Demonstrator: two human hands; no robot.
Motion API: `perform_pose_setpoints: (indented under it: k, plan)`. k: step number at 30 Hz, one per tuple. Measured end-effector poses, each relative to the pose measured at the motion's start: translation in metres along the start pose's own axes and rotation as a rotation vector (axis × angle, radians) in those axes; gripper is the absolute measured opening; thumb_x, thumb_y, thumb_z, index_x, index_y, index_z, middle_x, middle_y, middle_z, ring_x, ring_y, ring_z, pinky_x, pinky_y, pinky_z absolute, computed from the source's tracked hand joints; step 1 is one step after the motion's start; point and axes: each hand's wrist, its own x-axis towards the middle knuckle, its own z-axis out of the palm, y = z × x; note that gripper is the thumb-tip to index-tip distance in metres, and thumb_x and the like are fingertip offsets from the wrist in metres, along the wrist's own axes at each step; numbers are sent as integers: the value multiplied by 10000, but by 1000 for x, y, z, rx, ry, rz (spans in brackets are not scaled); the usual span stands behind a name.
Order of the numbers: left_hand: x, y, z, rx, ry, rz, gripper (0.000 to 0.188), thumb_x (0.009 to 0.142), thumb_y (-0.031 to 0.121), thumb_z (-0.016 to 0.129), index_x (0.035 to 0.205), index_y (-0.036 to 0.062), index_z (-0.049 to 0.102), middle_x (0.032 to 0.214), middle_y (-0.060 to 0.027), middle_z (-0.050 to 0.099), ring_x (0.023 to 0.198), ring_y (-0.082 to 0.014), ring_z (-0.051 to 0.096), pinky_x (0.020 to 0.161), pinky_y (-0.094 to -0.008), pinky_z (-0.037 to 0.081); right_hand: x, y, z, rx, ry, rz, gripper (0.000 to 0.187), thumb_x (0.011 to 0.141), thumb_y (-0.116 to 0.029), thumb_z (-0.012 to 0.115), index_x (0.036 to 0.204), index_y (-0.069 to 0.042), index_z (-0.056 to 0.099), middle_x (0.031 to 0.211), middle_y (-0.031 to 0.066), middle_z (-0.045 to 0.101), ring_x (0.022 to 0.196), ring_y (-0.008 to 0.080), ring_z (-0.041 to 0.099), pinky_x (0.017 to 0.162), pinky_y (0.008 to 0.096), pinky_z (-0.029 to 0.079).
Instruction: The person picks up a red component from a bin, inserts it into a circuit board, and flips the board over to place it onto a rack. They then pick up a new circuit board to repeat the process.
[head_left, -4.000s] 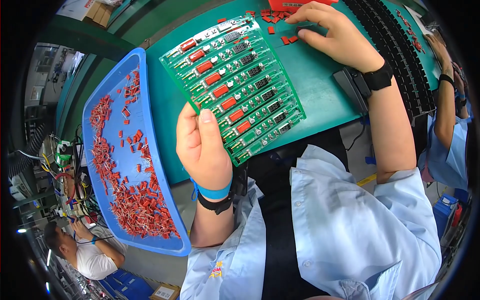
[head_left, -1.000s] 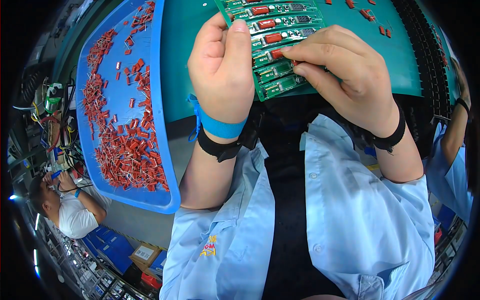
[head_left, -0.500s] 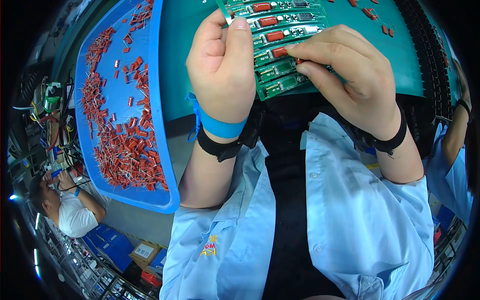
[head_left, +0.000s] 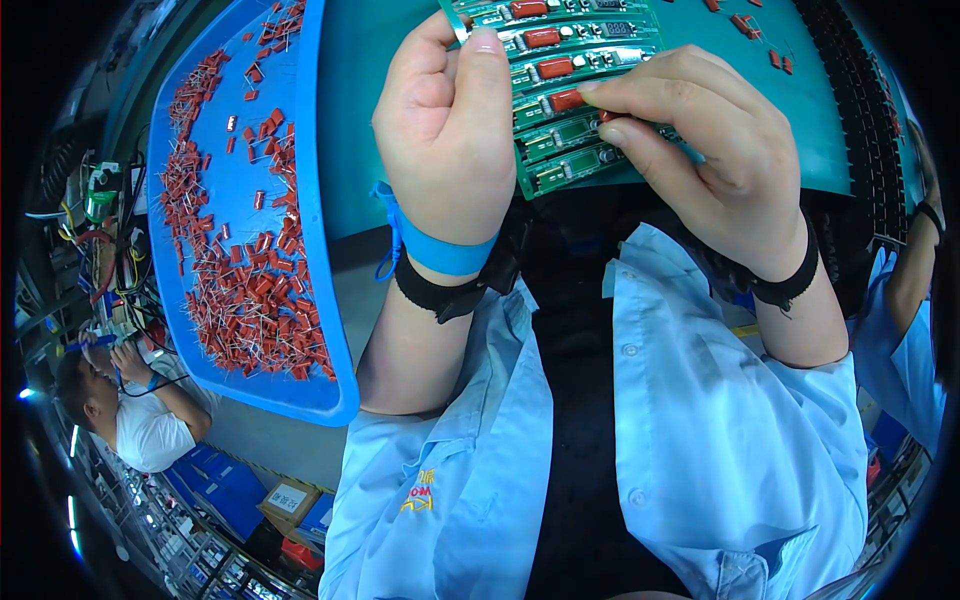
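A green circuit board panel (head_left: 573,160), made up of several narrow strips, is held up over the bench. My left hand (head_left: 447,135) is closed around its left edge, thumb on top. Red capacitors (head_left: 541,39) sit on the upper strips beside small white parts; the two lowest strips show no red part. My right hand (head_left: 722,140) comes in from the right, its thumb and index finger pinching another red capacitor (head_left: 607,115), mostly hidden by the fingertips. The index fingertip is beside the capacitor (head_left: 566,100) on the third strip from the bottom.
A blue tray (head_left: 338,300) of loose red capacitors with wire leads stands at the left. Several more capacitors (head_left: 745,25) lie on the green bench mat (head_left: 815,120). Beyond a black slotted strip (head_left: 862,140), another person's arm (head_left: 912,270) shows. A seated person (head_left: 150,425) works at far left.
Both hands and the board have shifted slightly to the right. The right fingers still pinch near the same strip. The person at far left has moved their hands.
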Motion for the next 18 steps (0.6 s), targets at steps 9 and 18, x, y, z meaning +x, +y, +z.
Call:
perform_pose_setpoints:
  k: [9,18]
  plan:
    - [0,1,1,11,7,-13,247,940,54,394,1121,-85,490,1014,-104,600,855,-104,567,776,-219,458,0,1,2,27,-14,10,222,719,31,654,937,-4,644,801,96,624,726,207,592,626,280,460]
    - [1,1,-1,27,5,-38,248,942,62,393,1116,-85,489,1010,-112,601,852,-111,574,769,-235,476,1,2,-1,46,-86,-106,258,678,50,647,924,-27,639,845,87,593,760,218,575,638,285,455]
